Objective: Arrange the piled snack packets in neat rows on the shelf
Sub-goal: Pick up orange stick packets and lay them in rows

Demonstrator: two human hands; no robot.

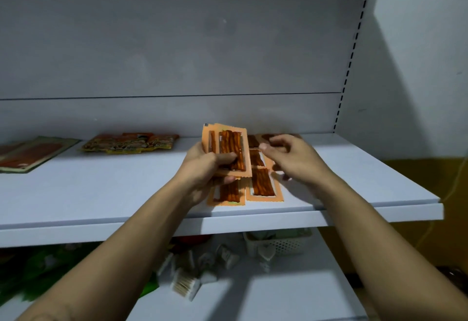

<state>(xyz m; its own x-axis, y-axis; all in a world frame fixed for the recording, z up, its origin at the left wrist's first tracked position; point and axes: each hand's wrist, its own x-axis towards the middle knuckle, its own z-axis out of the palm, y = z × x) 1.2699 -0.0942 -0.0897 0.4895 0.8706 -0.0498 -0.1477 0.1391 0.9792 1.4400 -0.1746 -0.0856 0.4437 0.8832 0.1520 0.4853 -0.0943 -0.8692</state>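
White metal shelf [101, 194] at chest height, seen from the head view. The left hand [205, 166] grips a fanned stack of orange snack packets [229, 148] upright above the shelf. The right hand [291, 158] hovers just beside it, fingers loosely bent and holding nothing, over the laid-out packets [263, 185] lying flat in rows. Yellow packets [131, 143] sit well apart to the left.

The held packets [229, 148] in my left hand [205, 166] have pale orange borders around clear windows showing ridged reddish-brown strips; the laid packets [263, 186] on the shelf [101, 194] match. Shelf: pale grey-white. Printed packets [130, 142] at the back: yellow and orange-red, busy pattern. Far-left packet [33, 153]: green edge, red-brown centre. Wall [417, 173], low right: mustard yellow.
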